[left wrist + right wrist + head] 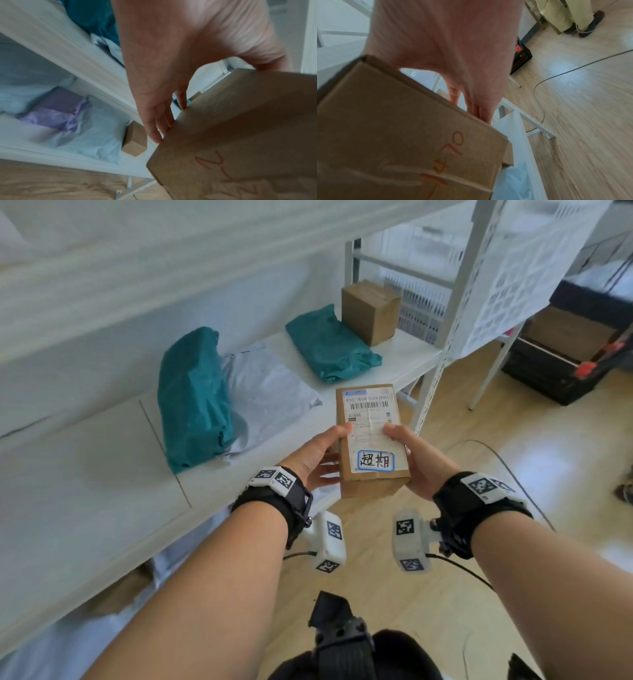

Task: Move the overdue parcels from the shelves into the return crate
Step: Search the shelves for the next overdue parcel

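Head view, one labelled box (371,440), two hands, two teal bags, one brown carton (371,311)

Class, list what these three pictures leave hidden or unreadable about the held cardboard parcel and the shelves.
- Cardboard parcel: head view, small label print too fine; thumbs of left hand and right hand cover part.
- Orange writing: right wrist view, blurred, cut off below.
- Lower shelf: left wrist view, blurred.
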`<action>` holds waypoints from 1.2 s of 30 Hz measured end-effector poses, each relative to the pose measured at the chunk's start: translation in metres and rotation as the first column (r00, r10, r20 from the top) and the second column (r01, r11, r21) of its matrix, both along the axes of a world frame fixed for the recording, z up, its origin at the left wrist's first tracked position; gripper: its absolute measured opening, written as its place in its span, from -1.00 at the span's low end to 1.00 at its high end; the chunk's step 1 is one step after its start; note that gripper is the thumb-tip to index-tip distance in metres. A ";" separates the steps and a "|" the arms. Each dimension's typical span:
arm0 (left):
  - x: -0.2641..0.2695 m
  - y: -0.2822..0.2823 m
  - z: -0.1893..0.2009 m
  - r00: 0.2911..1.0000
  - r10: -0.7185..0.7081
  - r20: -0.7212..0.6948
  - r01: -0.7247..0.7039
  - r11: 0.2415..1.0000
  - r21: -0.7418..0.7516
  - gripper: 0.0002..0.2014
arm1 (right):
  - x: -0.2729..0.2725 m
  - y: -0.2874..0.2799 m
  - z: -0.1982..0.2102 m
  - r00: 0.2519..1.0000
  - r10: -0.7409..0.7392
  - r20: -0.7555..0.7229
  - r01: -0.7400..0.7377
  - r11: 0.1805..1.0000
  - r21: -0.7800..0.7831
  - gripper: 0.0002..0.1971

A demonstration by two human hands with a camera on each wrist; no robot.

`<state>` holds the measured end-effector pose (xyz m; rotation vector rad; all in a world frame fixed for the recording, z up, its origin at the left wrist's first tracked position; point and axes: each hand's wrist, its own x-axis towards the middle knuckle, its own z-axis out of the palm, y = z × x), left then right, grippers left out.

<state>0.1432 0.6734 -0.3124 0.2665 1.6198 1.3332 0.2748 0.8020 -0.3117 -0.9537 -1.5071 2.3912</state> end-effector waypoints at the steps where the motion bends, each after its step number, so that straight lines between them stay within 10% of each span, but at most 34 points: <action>1: 0.006 0.014 -0.003 1.000 -0.012 0.003 0.012 1.000 0.001 -0.35 | 0.007 0.014 -0.001 1.000 -0.006 0.002 0.006 1.000 0.001 -0.51; 24: 0.052 0.318 0.000 0.966 -0.251 -0.052 0.256 0.956 0.145 -0.60 | 0.081 0.261 0.019 0.966 -0.255 -0.033 0.257 0.961 0.098 -0.64; 33: 0.026 0.481 0.043 0.961 -0.238 -0.140 0.268 0.927 0.264 0.02 | 0.053 0.409 0.063 0.927 -0.356 -0.119 0.367 0.925 0.099 -0.62; 36: 0.020 0.530 0.062 0.953 -0.253 -0.166 0.297 0.889 0.349 -0.31 | 0.045 0.452 0.082 0.900 -0.406 -0.161 0.420 0.905 0.065 -0.60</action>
